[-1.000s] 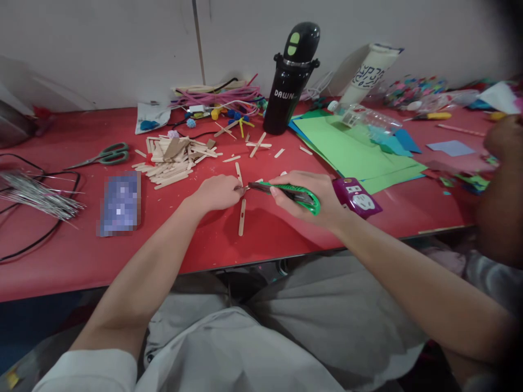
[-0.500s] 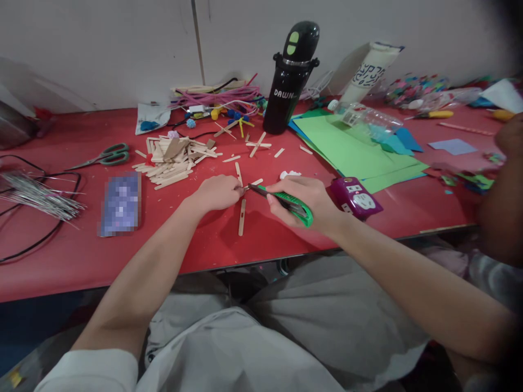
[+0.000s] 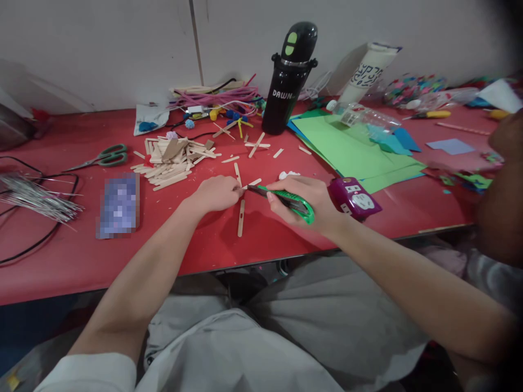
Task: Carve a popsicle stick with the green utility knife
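Observation:
In my right hand (image 3: 308,204) is a green box cutter (image 3: 292,202), gripped by its handle with the blade pointing left. The blade tip meets the end of a small wooden craft stick (image 3: 245,188), which the fingers of my left hand (image 3: 218,192) pinch against the red table. Most of that stick is hidden by the fingers. Just below lies another craft stick (image 3: 241,218) with a small hole in it. A further stick (image 3: 237,172) lies above my left fingertips, and a short piece (image 3: 255,183) rests beside the blade.
A heap of craft sticks (image 3: 175,160) lies behind my left hand, with green scissors (image 3: 108,156) left of it. A black bottle (image 3: 288,81) stands at the back. A purple power socket (image 3: 354,197) and green paper sheets (image 3: 347,147) are to the right. Another person's arm (image 3: 500,201) shows far right.
The box cutter's handle end has dipped slightly to the right, its blade staying at the stick. My left hand keeps almost the same place.

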Demonstrator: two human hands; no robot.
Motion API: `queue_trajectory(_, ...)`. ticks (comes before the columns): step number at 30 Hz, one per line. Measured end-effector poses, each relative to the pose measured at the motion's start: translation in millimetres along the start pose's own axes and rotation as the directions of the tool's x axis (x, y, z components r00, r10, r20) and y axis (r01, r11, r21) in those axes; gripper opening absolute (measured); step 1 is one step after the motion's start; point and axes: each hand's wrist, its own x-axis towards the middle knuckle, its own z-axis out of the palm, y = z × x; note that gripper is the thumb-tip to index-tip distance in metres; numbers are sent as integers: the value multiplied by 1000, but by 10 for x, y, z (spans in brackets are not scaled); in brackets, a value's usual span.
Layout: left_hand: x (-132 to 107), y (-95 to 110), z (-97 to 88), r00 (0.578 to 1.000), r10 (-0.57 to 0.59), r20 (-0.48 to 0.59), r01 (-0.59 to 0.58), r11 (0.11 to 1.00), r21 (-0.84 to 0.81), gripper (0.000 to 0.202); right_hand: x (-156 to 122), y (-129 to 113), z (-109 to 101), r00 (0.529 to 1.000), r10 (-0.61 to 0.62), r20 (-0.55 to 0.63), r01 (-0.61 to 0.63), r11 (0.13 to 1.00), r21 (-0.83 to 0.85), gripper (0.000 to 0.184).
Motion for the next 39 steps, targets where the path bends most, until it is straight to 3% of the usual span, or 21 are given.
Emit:
queue_trajectory(16, -8, 5, -7, 1000, 9, 6, -9, 1000, -3, 39, -2, -8, -19, 997, 51, 58, -51, 999, -12, 4)
queue_trajectory(22, -12, 8, -6, 1000, 12, 3, -12, 1000, -9, 43, -9, -20, -4, 996, -9, 83, 11, 1000, -24, 6)
queue_trajectory(39, -5, 4, -5, 1000, 14, -3, -14, 1000, 12, 37, 12, -2, 6, 999, -12, 41, 13, 999, -37, 6)
